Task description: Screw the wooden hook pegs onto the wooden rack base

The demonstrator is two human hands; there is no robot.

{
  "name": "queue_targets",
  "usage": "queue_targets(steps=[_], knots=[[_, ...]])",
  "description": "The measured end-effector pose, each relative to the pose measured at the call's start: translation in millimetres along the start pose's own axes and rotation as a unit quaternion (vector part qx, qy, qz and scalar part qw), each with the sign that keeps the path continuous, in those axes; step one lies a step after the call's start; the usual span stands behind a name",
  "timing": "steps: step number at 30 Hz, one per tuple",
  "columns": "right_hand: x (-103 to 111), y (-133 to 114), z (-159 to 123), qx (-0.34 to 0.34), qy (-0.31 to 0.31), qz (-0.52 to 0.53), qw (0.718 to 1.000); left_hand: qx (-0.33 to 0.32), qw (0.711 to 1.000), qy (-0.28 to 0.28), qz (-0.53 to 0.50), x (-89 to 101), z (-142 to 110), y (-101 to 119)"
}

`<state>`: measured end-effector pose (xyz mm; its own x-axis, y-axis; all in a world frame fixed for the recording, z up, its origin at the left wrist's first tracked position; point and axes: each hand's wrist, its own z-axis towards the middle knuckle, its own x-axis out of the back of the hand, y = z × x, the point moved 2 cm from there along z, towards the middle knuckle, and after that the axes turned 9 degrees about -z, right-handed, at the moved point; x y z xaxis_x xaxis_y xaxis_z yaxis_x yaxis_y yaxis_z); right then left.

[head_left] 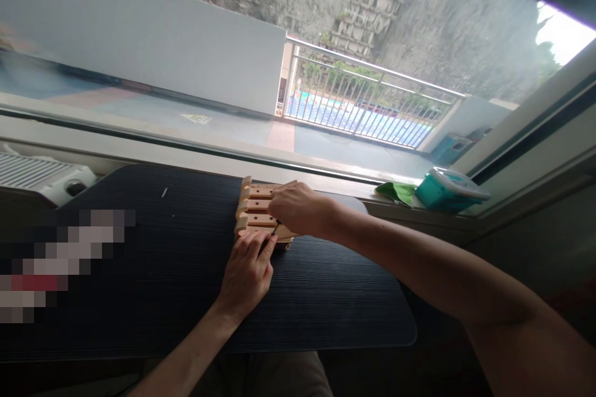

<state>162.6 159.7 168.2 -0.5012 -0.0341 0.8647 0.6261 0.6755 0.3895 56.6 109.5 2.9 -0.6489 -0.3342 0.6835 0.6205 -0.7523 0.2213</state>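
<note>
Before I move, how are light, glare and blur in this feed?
Head view: sky blown out white at top right; black table dim; pixelated patch at left; wooden piece readable; thin dark tool by the left hand too small to judge.

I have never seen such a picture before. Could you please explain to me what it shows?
There is no machine here: a person works with two bare hands. The single picture comes from a camera on the head, looking forward and down. On the black, wood-grained table lies a light-coloured wooden piece with parallel slats. The left hand rests at its near side. The right hand, above it, appears to hold a slim dark tool; exactly what kind is too small to tell.
</note>
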Motion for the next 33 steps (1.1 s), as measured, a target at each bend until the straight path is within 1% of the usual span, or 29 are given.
queue_targets(steps=[2, 5, 12, 17, 21, 25, 30, 33], knots=[[0.7, -2.9, 0.7, 0.003, 0.015, -0.005, 1.0, 0.004, 1.0, -0.005, -0.004, 0.1, 0.1, -0.6], [0.1, -5.2, 3.2, 0.01, 0.016, 0.002, 1.0, 0.007, 1.0, -0.008, -0.009, -0.2, 0.3, -1.4], [-3.4, 2.2, 8.6, -0.013, -0.01, 0.03, 0.999, 0.007, 1.0, -0.01, -0.009, -0.5, -0.4, -1.2], [-2.0, 4.4, 2.2, -0.028, -0.027, 0.033, 0.999, 0.006, 1.0, -0.007, -0.008, 0.0, -0.5, 0.1], [1.8, -1.5, -1.7, -0.019, -0.009, 0.022, 1.0, 0.007, 1.0, -0.007, -0.007, -0.2, 0.2, -0.1], [3.8, -7.7, 2.3, -0.007, 0.014, 0.02, 1.0, 0.005, 1.0, -0.007, -0.009, -0.4, -0.6, -0.8], [0.8, -6.8, 7.5, -0.006, 0.013, 0.023, 1.0, 0.006, 1.0, -0.008, -0.008, -1.7, -0.8, -1.4], [-1.5, -2.3, 7.6, -0.016, -0.002, 0.023, 1.0, 0.006, 1.0, -0.01, -0.009, -1.8, -0.2, -1.1]])
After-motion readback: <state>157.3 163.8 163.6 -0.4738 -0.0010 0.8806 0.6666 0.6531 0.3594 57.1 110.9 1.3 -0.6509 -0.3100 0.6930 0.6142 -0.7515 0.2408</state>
